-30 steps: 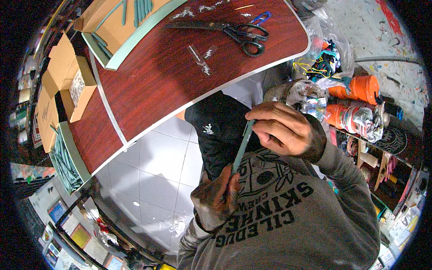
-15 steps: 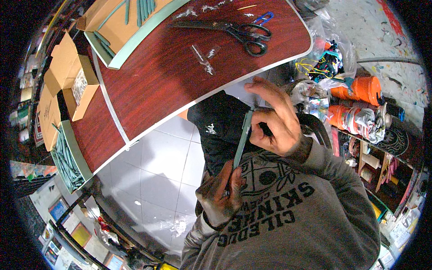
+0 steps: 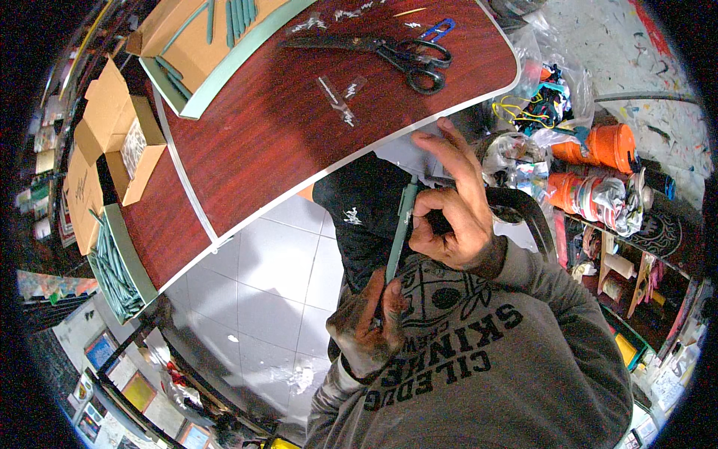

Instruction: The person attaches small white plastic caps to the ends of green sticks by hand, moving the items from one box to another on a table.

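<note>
A slim grey-green pen (image 3: 399, 243) slants upward in front of my body, with a small white mark on its side. My left hand (image 3: 368, 327) grips its lower end between thumb and fingers. Beside the upper half of the pen, thumb and index finger of my right hand (image 3: 456, 224) are pinched into a loop, close against the barrel. Whatever lies between those fingertips is too small to make out. The other right fingers stretch upward toward the table edge.
On the dark red table (image 3: 247, 165) lie black scissors (image 3: 407, 58), a blue cutter (image 3: 437, 31) and clear strips with white marks (image 3: 340, 99). Open boxes of similar pens (image 3: 116, 266) stand at left, near a brown carton (image 3: 134, 150). Orange containers (image 3: 606, 150) stand at right.
My right hand has shifted slightly down and left along the pen, its raised fingers spreading more upright. My left hand keeps its grip on the lower end.
</note>
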`<state>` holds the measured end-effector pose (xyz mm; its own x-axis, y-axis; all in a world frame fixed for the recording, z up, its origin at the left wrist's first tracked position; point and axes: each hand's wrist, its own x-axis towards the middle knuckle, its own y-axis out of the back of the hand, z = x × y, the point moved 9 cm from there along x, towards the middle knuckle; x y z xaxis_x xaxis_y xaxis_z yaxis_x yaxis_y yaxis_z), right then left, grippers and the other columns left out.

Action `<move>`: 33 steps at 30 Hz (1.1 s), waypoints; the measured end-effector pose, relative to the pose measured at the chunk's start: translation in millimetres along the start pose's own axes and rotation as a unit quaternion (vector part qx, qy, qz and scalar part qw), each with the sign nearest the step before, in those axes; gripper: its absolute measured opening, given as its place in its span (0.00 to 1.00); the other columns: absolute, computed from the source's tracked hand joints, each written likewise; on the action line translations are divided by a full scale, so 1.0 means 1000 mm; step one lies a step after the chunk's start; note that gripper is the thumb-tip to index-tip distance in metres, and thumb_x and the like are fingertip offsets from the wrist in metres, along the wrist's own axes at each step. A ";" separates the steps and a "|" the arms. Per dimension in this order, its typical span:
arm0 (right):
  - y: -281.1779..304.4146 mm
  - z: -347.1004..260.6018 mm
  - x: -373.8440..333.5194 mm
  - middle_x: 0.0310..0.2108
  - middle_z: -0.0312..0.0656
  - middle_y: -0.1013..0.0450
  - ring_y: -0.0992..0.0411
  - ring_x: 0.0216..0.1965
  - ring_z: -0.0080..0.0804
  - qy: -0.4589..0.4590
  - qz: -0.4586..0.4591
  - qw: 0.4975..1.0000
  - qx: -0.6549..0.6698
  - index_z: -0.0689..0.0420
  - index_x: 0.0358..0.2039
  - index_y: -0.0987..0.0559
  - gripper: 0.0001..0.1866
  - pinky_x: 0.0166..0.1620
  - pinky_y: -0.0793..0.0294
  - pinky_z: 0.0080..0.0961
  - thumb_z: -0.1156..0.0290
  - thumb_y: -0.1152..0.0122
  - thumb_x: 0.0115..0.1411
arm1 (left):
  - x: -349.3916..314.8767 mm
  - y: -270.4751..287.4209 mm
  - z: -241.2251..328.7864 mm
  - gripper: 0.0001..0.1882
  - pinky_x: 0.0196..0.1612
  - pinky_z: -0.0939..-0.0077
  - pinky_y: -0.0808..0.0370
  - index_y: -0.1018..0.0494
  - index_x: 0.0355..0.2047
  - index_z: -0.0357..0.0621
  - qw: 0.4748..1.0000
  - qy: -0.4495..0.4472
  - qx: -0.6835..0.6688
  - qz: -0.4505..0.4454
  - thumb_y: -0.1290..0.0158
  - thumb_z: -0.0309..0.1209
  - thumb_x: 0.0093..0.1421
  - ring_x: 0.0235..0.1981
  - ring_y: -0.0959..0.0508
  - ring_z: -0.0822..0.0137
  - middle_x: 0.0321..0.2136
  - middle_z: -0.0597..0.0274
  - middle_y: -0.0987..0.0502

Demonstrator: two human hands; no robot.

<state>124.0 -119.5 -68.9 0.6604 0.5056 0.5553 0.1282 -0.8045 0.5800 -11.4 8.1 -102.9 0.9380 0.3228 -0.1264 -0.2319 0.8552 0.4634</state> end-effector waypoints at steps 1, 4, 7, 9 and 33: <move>0.000 0.000 0.000 0.62 0.67 0.37 0.43 0.65 0.75 0.000 0.003 1.000 0.000 0.64 0.28 0.28 0.19 0.66 0.43 0.63 0.66 0.28 0.44 | 0.001 0.001 0.002 0.13 0.23 0.76 0.24 0.21 0.46 0.30 1.000 -0.001 0.003 0.000 0.44 0.28 0.66 0.19 0.19 0.69 0.17 0.58 0.21; -0.001 -0.002 0.000 0.62 0.68 0.38 0.44 0.66 0.76 -0.007 0.010 1.000 0.006 0.63 0.28 0.28 0.19 0.66 0.44 0.64 0.66 0.27 0.43 | -0.004 0.000 -0.003 0.12 0.23 0.76 0.25 0.22 0.47 0.31 1.000 -0.014 -0.008 0.014 0.44 0.27 0.66 0.18 0.19 0.69 0.17 0.58 0.21; -0.002 -0.005 -0.001 0.63 0.68 0.38 0.45 0.66 0.76 -0.020 0.010 1.000 0.017 0.61 0.28 0.27 0.18 0.66 0.45 0.64 0.66 0.27 0.43 | -0.001 0.000 -0.003 0.12 0.23 0.76 0.25 0.22 0.47 0.31 1.000 -0.001 -0.009 0.001 0.44 0.27 0.66 0.18 0.19 0.69 0.17 0.57 0.21; -0.004 -0.007 -0.002 0.63 0.68 0.39 0.46 0.66 0.77 -0.026 0.009 0.999 0.018 0.60 0.28 0.27 0.18 0.66 0.46 0.64 0.66 0.27 0.43 | 0.000 0.000 -0.003 0.12 0.23 0.76 0.25 0.22 0.47 0.31 1.000 0.006 -0.013 -0.002 0.44 0.26 0.66 0.18 0.19 0.69 0.18 0.57 0.21; -0.063 -0.020 -0.051 0.70 0.65 0.51 0.57 0.71 0.74 -0.073 -0.150 0.968 0.189 0.49 0.29 0.26 0.16 0.68 0.56 0.66 0.58 0.29 0.46 | 0.027 -0.042 -0.096 0.14 0.24 0.85 0.34 0.21 0.47 0.38 0.903 0.205 -0.372 0.065 0.47 0.35 0.70 0.23 0.31 0.82 0.25 0.72 0.25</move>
<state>67.2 -88.1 -121.7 0.6456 0.7067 0.2894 0.5732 -0.6988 0.4280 -1.4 19.3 -210.1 0.7511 0.4327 -0.4986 -0.5855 0.7855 -0.2003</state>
